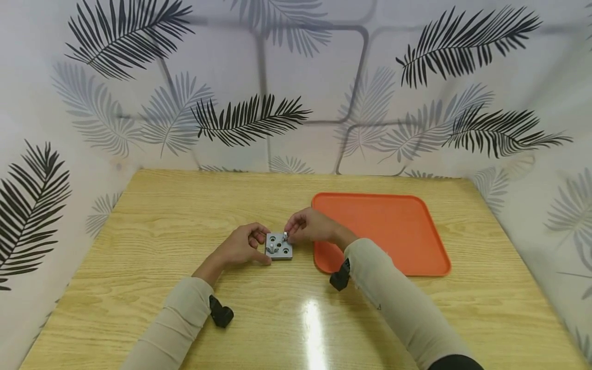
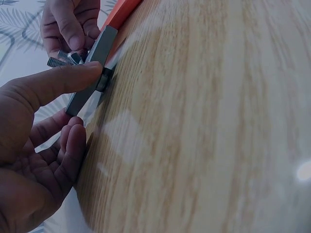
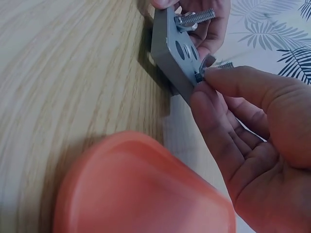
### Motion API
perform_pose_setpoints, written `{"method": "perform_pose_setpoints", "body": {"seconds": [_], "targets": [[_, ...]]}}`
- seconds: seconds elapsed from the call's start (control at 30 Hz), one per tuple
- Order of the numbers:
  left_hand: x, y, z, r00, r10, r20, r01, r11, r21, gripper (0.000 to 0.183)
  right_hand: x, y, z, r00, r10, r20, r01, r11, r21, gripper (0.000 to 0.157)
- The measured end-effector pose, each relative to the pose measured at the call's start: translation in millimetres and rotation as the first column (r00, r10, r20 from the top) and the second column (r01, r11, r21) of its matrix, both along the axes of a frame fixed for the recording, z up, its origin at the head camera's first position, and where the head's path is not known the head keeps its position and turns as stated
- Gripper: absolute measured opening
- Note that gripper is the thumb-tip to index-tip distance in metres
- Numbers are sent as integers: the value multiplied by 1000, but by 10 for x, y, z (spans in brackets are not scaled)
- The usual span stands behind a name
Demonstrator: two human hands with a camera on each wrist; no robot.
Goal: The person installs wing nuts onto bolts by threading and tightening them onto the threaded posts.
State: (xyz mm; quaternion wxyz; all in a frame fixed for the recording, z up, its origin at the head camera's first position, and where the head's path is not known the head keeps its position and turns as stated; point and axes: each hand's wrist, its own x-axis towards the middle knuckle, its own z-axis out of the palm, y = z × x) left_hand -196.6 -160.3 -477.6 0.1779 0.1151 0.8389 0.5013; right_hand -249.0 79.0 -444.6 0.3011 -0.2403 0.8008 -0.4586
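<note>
A square grey metal plate with several holes lies over the wooden table. Two threaded bolts stand up from it, each carrying a wing nut. My left hand grips the plate's left side, thumb along the near edge and fingers at the far side. Close to that hand is one wing nut on its bolt. At the plate's far right corner my right hand pinches the other wing nut between thumb and index finger. Below the plate, a dark bolt head shows in the left wrist view.
An orange tray lies on the table to the right, its left rim beneath or beside my right wrist. A leaf-patterned cloth hangs behind the table. Black camera mounts sit on both wrists.
</note>
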Motion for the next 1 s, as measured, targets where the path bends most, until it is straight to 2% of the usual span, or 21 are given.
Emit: {"method": "perform_pose_setpoints", "body": {"seconds": [0.13,0.3,0.53,0.7,0.87,1.0], "targets": [[12,-4,13,1000,-2,2,2,1000,-4,63,6,9,-13,1000,-24,6,24,1000,13,11],[15,-7,13,1000,2,-3,-2,1000,-20,61,-2,29,13,1000,-17,6,17,1000,25,11],[7,-5,19,1000,3,4,-3,1000,-24,63,-43,9,36,994,62,-92,-59,998,27,27],[11,-5,18,1000,0,8,0,1000,-9,63,-34,-31,23,986,108,-126,-100,993,66,25],[8,0,21,1000,2,5,-2,1000,-19,62,-10,-54,19,988,55,-146,-45,996,73,18],[8,3,14,1000,2,2,-2,1000,-20,62,7,-60,8,995,-6,-104,14,997,81,12]]}}
